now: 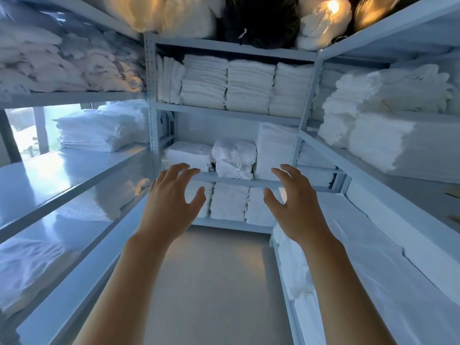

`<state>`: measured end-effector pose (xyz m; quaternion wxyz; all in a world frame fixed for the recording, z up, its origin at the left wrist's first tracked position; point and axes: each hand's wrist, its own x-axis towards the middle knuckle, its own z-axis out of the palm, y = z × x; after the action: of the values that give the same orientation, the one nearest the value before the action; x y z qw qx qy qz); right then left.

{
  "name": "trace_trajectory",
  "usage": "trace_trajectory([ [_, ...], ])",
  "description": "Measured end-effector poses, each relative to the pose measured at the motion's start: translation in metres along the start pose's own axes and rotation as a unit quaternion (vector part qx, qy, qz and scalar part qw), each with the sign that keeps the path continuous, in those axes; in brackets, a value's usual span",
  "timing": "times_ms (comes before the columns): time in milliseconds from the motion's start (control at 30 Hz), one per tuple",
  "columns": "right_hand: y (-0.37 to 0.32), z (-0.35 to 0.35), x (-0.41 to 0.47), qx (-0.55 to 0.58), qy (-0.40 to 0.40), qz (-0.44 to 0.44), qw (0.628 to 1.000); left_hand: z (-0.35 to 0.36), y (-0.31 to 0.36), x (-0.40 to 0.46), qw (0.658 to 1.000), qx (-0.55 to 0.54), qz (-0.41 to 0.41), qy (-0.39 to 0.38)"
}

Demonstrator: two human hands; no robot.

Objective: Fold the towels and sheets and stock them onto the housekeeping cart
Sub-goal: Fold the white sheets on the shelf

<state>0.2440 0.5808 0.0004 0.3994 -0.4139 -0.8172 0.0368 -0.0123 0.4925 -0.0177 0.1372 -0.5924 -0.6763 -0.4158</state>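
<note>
Both arms reach forward into a linen closet. My left hand [171, 202] and my right hand [296, 205] are empty, with fingers spread, held in front of the back shelving unit [231, 181]. Just beyond the fingertips, on its middle shelf, sit a low stack of folded white towels [189, 155], a lumpy stack [234, 158] and a taller stack [273, 150]. More folded white towels [229, 202] fill the shelf below. Neither hand touches any linen. No housekeeping cart is in view.
Grey metal shelves line the left [74, 170] and right [373, 190] sides, leaving a narrow beige floor aisle [214, 282]. Folded white sheets [97, 130] lie on the left, thick stacks [388, 143] on the right. Bagged bedding [189, 13] sits on top.
</note>
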Motion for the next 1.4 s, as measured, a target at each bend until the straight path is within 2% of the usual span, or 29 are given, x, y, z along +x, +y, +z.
trace_trajectory([
  [167,0.009,0.040,0.026,0.013,-0.012,0.024,1.000,0.036,-0.034,0.017,0.999,-0.033,-0.015,-0.006],
  [333,0.039,0.087,0.059,0.031,-0.037,0.047,0.998,0.082,-0.072,0.045,0.999,-0.020,-0.032,-0.027],
  [700,0.159,0.200,0.191,0.048,-0.060,0.084,0.993,0.231,-0.131,0.174,0.994,0.014,-0.035,-0.099],
  [1067,0.266,0.227,0.280,0.023,-0.058,0.125,0.990,0.366,-0.119,0.288,0.990,-0.030,0.005,-0.137],
  [1400,0.376,0.225,0.311,-0.070,-0.012,0.241,0.968,0.507,-0.079,0.373,0.967,-0.138,0.094,-0.191],
])
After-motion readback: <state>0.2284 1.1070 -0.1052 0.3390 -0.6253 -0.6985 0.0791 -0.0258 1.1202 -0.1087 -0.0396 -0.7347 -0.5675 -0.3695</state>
